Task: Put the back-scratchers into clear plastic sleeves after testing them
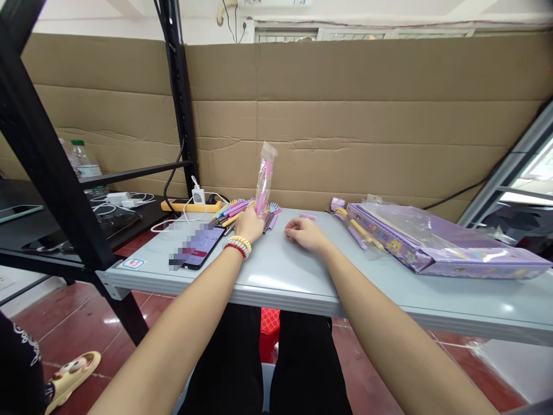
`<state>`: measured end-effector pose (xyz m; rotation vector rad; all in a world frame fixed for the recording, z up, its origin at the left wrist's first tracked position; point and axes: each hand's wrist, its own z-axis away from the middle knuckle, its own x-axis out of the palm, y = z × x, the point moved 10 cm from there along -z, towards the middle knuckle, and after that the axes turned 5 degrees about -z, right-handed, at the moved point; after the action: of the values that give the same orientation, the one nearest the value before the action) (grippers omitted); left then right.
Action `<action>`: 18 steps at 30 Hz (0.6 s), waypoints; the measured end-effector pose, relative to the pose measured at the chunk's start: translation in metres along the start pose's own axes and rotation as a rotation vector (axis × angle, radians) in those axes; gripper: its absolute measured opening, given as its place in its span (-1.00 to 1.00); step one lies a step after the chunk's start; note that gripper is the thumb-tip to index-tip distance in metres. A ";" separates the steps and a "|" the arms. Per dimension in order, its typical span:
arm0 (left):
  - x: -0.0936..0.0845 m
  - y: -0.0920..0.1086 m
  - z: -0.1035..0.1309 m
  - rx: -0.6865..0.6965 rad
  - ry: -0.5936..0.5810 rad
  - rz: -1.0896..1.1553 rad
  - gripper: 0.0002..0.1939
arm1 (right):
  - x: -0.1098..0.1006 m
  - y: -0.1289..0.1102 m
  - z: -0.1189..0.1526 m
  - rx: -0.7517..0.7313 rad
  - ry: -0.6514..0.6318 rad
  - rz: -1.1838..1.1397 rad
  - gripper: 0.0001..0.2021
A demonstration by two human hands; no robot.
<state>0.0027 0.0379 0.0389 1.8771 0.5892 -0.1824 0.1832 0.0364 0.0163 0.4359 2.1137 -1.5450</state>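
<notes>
My left hand (249, 225) is closed around the lower end of a pink pen (263, 187) in a clear plastic wrapper, held upright above the table. Beside and behind that hand lies a pile of colourful pens (233, 212) in purple, yellow and blue. A pen with a blue fork-like top (272, 212) lies just right of it. My right hand (305, 231) rests on the table with its fingers curled together; whether anything is inside them is hidden. Small pink-purple pieces (308, 216) lie just behind my right hand.
A phone (201, 245) lies left of my left hand. To the right sits a flat purple box (432, 236) with clear plastic, purple and yellow pens (356, 233) beside it. A yellow power strip (190, 206) and black shelf post (179, 98) stand left. Cardboard (324, 121) walls the back.
</notes>
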 end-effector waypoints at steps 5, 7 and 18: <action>-0.018 -0.010 -0.003 -0.068 0.126 -0.182 -0.86 | 0.001 -0.001 0.000 -0.016 -0.016 0.064 -0.96; -0.019 -0.015 -0.004 -0.083 0.139 -0.109 -0.83 | 0.002 -0.001 0.000 -0.024 -0.015 0.075 -0.96; -0.012 -0.012 -0.002 -0.157 0.011 -0.529 -0.72 | 0.004 -0.001 0.000 -0.021 -0.038 0.149 -0.92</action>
<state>-0.0139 0.0393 0.0349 1.5395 1.0693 -0.4556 0.1788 0.0354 0.0149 0.5402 2.0181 -1.4348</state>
